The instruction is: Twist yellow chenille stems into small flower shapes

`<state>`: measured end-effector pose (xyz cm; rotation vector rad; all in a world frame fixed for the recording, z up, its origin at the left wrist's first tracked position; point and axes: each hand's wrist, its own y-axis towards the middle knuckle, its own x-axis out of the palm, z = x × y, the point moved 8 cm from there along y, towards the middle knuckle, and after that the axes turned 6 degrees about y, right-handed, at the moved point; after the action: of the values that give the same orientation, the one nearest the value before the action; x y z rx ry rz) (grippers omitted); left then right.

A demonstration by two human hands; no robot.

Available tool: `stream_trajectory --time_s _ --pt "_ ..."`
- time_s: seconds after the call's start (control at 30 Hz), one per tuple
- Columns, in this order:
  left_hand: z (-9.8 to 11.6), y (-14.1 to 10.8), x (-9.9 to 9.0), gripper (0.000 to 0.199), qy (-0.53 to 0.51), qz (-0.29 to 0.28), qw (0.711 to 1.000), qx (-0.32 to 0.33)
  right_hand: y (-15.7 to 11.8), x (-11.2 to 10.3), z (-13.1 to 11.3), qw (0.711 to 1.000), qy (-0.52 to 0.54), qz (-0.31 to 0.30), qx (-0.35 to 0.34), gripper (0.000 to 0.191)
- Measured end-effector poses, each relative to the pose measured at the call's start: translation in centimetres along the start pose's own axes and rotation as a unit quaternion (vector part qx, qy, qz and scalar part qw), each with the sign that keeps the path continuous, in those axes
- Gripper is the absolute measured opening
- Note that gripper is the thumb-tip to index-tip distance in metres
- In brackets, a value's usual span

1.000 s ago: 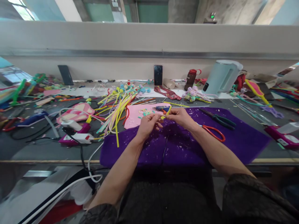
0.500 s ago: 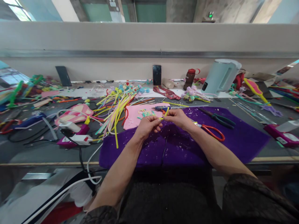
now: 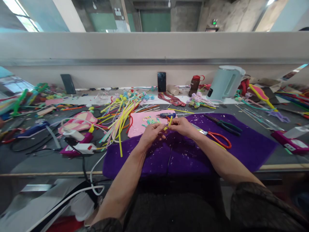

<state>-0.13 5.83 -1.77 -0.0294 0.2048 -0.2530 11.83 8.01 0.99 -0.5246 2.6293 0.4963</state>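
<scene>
My left hand [image 3: 153,134] and my right hand [image 3: 182,126] meet over the purple cloth [image 3: 183,158], fingertips nearly touching. Between them is a small yellow piece [image 3: 170,121], pinched by the fingers of both hands; one short end points up beside my right fingers. Just beyond lies a pink sheet [image 3: 137,120] with small green and yellow bits on it, and a blue-handled tool [image 3: 168,115] at its right edge. Red-handled scissors [image 3: 220,139] rest by my right forearm, partly hidden. Dark green pliers [image 3: 228,125] lie farther right on the cloth.
A bundle of yellow and coloured stems [image 3: 122,119] spreads left of the pink sheet. Power strips [image 3: 79,146] and white cables sit at the left. Along the back stand a phone [image 3: 161,82], a red-capped bottle [image 3: 194,86] and a pale kettle [image 3: 227,83].
The view has tilted up slightly. Both hands stay together on the yellow piece, whose upright end now stands steeper. A yellow strip now shows beside the scissors, under my right forearm.
</scene>
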Motion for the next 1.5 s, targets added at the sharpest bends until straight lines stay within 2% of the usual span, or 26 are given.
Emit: stream_trajectory --time_s 0.1,0.23,0.37,0.43,0.53,0.57,0.63,0.7,0.8,0.87,0.93,1.03,1.17,1.37,1.5 --pt "0.0 0.1 -0.3 0.032 0.024 -0.002 1.0 0.013 -0.1 0.5 -0.1 0.999 -0.03 -0.018 -0.002 0.025" --pt "-0.1 0.0 -0.2 0.025 0.061 -0.021 0.998 0.018 -0.2 0.5 -0.3 0.998 -0.069 -0.008 -0.01 0.02" --pt "0.1 -0.1 -0.3 0.021 0.077 0.002 0.997 0.022 -0.4 0.4 -1.1 0.988 -0.152 0.007 -0.035 0.017" --pt "0.2 0.0 -0.6 0.021 0.052 0.022 0.998 0.018 -0.7 -0.2 -2.5 0.973 -0.209 0.055 -0.084 0.015" --pt "0.3 0.2 -1.6 0.023 -0.033 0.069 0.997 0.016 -2.0 -1.3 -5.2 0.936 -0.259 0.15 -0.184 0.022" --pt "0.4 0.2 -2.0 0.023 -0.069 0.084 0.994 0.014 -2.3 -1.3 -5.7 0.93 -0.259 0.157 -0.21 0.023" --pt "0.3 0.3 -2.5 0.022 -0.136 0.094 0.986 -0.002 -2.4 -0.7 -5.8 0.935 -0.241 0.128 -0.226 0.019" --pt "0.0 0.3 -2.2 0.019 -0.187 0.063 0.98 -0.035 -1.8 -0.2 -4.6 0.957 -0.199 0.092 -0.19 0.017" --pt "-0.6 0.2 -0.8 0.014 -0.219 -0.028 0.972 -0.086 -0.7 -0.1 -2.2 0.988 -0.07 0.084 -0.113 0.019" --pt "-0.9 0.1 0.0 0.012 -0.228 -0.075 0.965 -0.102 -0.3 0.0 -1.8 0.99 0.018 0.079 -0.115 0.028" --pt "-1.1 0.1 0.3 0.01 -0.231 -0.092 0.963 -0.107 -0.4 0.1 -2.4 0.984 0.041 0.074 -0.155 0.03" --pt "-1.3 0.0 0.5 0.009 -0.235 -0.096 0.96 -0.116 -1.1 -0.2 -4.0 0.973 -0.018 0.095 -0.208 0.03" --pt "-1.5 0.0 0.6 0.01 -0.244 -0.099 0.957 -0.125 -2.0 -0.7 -5.6 0.955 -0.089 0.125 -0.252 0.04" --pt "-1.3 0.0 0.6 0.011 -0.217 -0.097 0.965 -0.109 -2.1 0.1 -5.9 0.934 -0.17 0.063 -0.306 0.017" --pt "-1.2 -0.1 0.6 0.013 -0.196 -0.096 0.971 -0.101 -2.0 0.4 -5.4 0.933 -0.183 0.035 -0.307 0.018"
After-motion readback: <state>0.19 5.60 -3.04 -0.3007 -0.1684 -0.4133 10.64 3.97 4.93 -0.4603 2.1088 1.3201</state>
